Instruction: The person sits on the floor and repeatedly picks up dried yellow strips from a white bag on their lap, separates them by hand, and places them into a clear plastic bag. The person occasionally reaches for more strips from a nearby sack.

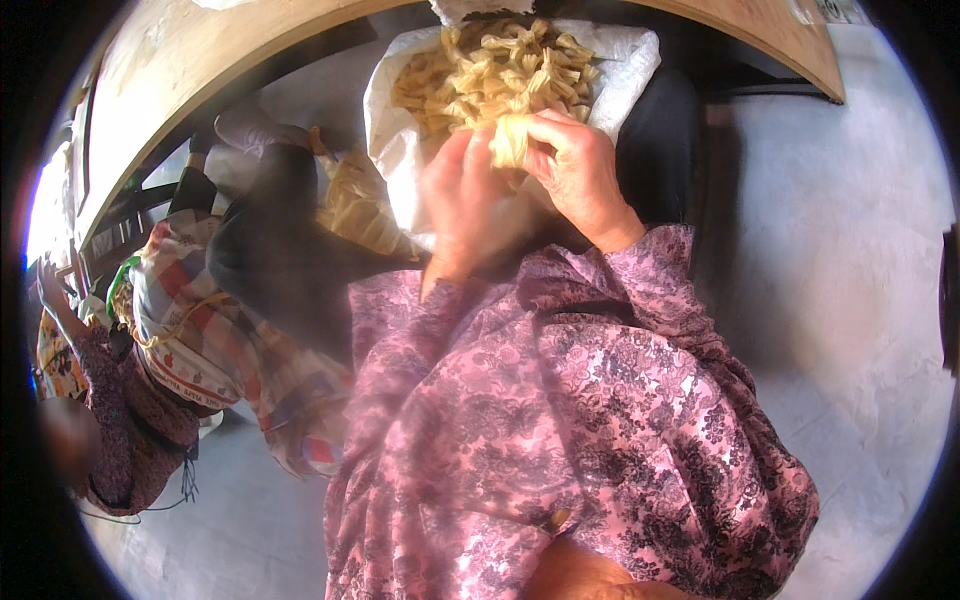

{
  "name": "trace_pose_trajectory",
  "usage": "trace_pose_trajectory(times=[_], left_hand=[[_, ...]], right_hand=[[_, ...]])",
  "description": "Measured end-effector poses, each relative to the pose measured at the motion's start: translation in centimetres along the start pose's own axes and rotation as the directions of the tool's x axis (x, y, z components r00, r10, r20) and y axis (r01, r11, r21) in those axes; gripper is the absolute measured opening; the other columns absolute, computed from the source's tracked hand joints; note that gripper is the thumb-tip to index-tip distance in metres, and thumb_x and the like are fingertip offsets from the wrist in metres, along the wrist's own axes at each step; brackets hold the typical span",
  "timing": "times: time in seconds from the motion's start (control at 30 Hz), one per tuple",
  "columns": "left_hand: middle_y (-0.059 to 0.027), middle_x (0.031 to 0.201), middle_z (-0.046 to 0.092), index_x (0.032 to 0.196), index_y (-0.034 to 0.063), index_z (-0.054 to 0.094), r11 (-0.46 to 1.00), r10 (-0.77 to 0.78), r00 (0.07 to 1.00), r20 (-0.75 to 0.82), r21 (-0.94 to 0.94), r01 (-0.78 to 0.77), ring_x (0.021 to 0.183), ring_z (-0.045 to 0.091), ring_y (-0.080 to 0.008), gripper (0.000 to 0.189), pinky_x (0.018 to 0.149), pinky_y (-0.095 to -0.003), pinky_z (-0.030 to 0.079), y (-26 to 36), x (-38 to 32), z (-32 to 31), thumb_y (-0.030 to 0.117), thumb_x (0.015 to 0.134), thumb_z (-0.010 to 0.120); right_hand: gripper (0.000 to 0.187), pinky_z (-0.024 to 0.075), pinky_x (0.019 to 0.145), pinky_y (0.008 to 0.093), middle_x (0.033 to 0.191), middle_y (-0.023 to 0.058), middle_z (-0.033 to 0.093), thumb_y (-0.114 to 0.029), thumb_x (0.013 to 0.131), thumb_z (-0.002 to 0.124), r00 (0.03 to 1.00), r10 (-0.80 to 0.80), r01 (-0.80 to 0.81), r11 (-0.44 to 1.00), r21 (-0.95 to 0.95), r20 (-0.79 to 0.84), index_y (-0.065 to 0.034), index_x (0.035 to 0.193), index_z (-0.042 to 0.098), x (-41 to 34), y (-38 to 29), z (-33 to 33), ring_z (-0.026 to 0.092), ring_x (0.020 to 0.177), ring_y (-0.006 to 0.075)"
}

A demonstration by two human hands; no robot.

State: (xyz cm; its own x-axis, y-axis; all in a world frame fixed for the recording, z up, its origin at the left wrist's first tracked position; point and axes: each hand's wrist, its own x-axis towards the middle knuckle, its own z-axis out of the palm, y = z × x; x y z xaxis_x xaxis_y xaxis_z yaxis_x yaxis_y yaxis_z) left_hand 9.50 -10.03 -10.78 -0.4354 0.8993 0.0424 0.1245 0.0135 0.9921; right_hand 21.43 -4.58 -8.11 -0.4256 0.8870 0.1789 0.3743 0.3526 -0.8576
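Observation:
A white woven sack lies open before me, holding a heap of pale yellow, knotted or folded strips whose material I cannot tell. Above its near part, my right hand grips one pale yellow folded piece between thumb and fingers. Close on the left of that piece is my left hand, blurred, with its fingertips at or near the piece; whether it grips the piece is unclear.
A wooden table curves across the far side. More yellowish material lies left of the sack. At the far left sits another person, beside a patterned cloth with a cord around it.

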Motion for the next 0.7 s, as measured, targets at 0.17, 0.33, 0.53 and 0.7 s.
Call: trace_pose_trajectory(times=[0.17,0.33,0.53,0.7], left_hand=[[-0.0013,0.069,0.058,0.086,0.0006,0.058,0.994,-0.015,0.981,0.195,0.11,-0.007,0.058,0.05,-0.0059,0.021,0.05,-0.02,0.038,0.8,0.0,-0.6,0.021,0.089,0.054],[-0.0064,0.067,0.058,0.084,-0.003,0.057,0.943,-0.013,0.984,0.177,0.329,-0.047,0.062,0.054,-0.0105,0.025,0.053,-0.0244,0.041,1.6,0.1,0.0,0.022,0.087,0.054],[-0.002,0.066,0.053,0.081,0.0027,0.057,0.93,-0.268,0.955,0.13,-0.222,0.292,0.055,0.052,-0.0135,0.019,0.048,-0.0257,0.04,-0.9,-0.2,0.1,0.02,0.086,0.054],[0.0066,0.056,0.04,0.077,0.012,0.052,0.595,-0.543,0.778,0.315,-0.51,0.621,0.045,0.03,-0.0021,0.023,0.042,-0.0189,0.025,0.7,-0.3,-0.2,0.029,0.092,0.05]], right_hand=[[0.01,0.045,0.058,0.0364,0.072,0.0123,0.06,-0.013,0.074,0.062,0.987,0.02,-0.018,1.0,-0.013,0.157,-0.0097,0.084,0.064,0.6,0.7,-0.6,0.06,0.069,0.0314],[0.006,0.0443,0.057,0.039,0.07,0.0122,0.059,-0.009,0.07,0.061,0.994,-0.111,0.111,0.985,-0.131,0.007,-0.0083,0.076,0.061,0.3,0.7,0.5,0.059,0.067,0.0323],[0.011,0.0456,0.056,0.0228,0.071,0.0084,0.063,-0.003,0.075,0.065,0.986,-0.168,0.168,0.976,-0.142,0.009,-0.001,0.085,0.064,-0.9,0.1,0.4,0.059,0.058,0.0153],[0.008,0.0419,0.053,0.0193,0.068,-0.0004,0.061,-0.007,0.079,0.064,0.961,0.235,-0.149,0.881,0.449,-0.142,0.0007,0.078,0.063,0.5,0.8,0.1,0.052,0.061,0.0027]])
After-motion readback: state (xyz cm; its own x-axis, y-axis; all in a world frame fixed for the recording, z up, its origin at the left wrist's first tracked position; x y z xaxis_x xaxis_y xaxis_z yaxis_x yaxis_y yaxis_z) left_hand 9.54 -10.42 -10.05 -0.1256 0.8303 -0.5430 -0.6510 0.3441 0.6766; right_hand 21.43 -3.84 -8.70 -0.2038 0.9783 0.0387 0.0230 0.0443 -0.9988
